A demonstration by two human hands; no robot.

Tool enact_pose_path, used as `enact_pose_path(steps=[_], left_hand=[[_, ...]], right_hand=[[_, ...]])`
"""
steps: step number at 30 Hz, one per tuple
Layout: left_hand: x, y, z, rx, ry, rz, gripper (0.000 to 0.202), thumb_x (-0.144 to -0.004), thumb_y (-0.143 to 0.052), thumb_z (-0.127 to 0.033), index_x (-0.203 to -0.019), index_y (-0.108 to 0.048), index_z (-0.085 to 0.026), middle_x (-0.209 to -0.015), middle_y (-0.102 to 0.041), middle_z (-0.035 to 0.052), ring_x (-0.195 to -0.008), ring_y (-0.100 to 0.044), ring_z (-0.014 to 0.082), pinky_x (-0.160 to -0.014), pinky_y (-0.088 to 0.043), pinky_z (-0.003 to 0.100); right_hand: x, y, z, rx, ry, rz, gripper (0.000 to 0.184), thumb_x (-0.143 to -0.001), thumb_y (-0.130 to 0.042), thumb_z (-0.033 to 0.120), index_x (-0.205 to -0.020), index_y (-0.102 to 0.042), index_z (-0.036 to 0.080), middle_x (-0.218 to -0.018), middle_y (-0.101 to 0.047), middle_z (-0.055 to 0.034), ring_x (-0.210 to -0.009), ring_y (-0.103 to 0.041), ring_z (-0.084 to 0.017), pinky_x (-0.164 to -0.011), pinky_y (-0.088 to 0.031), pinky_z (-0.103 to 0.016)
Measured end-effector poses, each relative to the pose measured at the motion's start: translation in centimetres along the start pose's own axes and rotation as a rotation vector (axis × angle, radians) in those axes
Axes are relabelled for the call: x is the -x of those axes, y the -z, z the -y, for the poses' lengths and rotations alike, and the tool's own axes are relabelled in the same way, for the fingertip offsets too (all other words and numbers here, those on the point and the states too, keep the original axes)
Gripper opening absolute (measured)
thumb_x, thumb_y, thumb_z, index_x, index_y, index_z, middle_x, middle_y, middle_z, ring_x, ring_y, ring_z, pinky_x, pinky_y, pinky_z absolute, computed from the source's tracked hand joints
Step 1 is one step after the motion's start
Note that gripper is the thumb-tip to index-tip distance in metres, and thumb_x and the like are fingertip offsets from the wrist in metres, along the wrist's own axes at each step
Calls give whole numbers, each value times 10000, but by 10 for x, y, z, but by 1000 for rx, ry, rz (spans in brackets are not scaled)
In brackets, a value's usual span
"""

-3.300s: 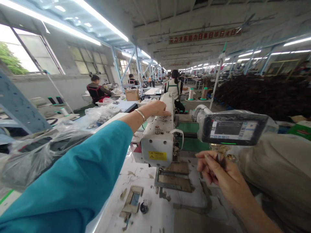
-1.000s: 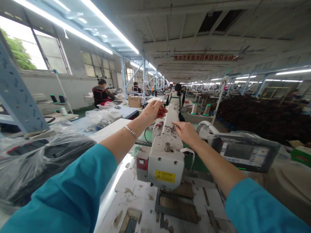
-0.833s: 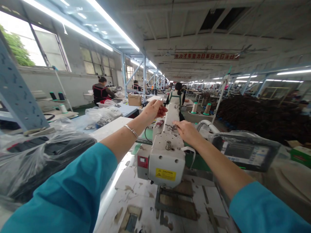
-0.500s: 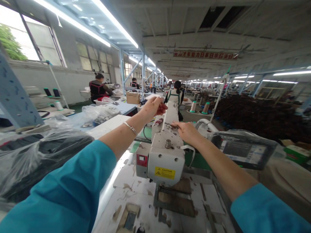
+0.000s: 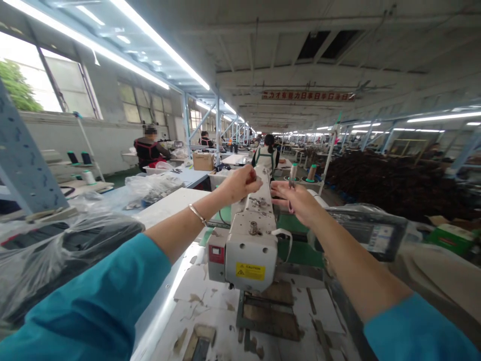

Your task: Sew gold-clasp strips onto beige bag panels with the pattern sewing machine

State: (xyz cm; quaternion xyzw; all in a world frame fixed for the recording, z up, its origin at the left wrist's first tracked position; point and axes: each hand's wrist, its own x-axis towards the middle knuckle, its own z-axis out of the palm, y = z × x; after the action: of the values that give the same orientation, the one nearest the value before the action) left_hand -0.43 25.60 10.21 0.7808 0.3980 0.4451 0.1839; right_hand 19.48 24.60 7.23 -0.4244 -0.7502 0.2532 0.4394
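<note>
A white sewing machine head (image 5: 250,250) with a yellow caution label stands in front of me. My left hand (image 5: 240,184), wearing a bangle, is above the left side of the machine arm. Its fingers are pinched together; anything between them is too small to make out. On the arm's other side is my right hand (image 5: 296,199), fingers stretched toward the arm. A small metal tool (image 5: 291,184) shows at this hand, apparently held in it; its kind is unclear. Metal thread guides (image 5: 257,202) sit on top of the arm, between and below my hands.
Thread cones (image 5: 293,172) stand beyond my right hand. A control screen (image 5: 361,233) under plastic is at right. Plastic-wrapped dark goods (image 5: 67,250) lie at left, near a blue post (image 5: 26,150). A metal clamp frame (image 5: 268,316) lies under the machine head. Co-workers sit farther off.
My right hand has lifted off the thread guides and moved right, its fingers now extended. My left hand has shifted slightly right and lower, its fingers drawn into a pinch. The view has turned slightly.
</note>
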Motion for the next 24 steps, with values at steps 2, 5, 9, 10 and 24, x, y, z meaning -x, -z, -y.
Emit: enact_pose_path(steps=[2,5,9,10,24], left_hand=[[5,-8,-10,-242,-132,30,191,-710,-700,-203,-775,-520,-190,-577,-538,-39,-525,-449,115,-550,-342,260],[6,-21,-28,-506,-378,44,159,-700,-692,-225,-721,-540,-184,-674,-564,12,-699,-518,181,-684,-411,315],[-1,-34,-38,-473,-571,61,245,-676,-750,-274,-810,-582,-155,-930,-621,95,-969,-540,254,-894,-430,392],[-4,-35,-38,-360,-547,112,336,-676,-765,-297,-918,-592,-141,-1001,-624,112,-996,-547,252,-894,-441,383],[-55,-30,34,-869,-287,414,210,-804,-517,-153,-822,-727,-149,-851,-730,73,-793,-646,204,-805,-445,328]], right_hand=[[12,1,14,-297,-72,39,325,-966,-414,350,-1125,-625,162,-988,-719,-130,-787,-690,-190,-487,-519,-247],[27,-3,27,-661,-158,41,278,-798,-691,407,-900,-624,158,-702,-646,-42,-552,-577,-125,-317,-242,-153],[38,0,28,-672,-158,-66,350,-643,-803,384,-840,-638,146,-546,-523,44,-429,-432,-64,-317,-148,-159],[41,3,26,-669,-156,-74,373,-645,-797,388,-884,-648,144,-537,-506,54,-426,-419,-60,-322,-150,-157],[40,-14,-58,-392,-430,-177,155,-826,-489,334,-847,-552,193,-545,-483,57,-368,-315,-59,-355,-163,-167]])
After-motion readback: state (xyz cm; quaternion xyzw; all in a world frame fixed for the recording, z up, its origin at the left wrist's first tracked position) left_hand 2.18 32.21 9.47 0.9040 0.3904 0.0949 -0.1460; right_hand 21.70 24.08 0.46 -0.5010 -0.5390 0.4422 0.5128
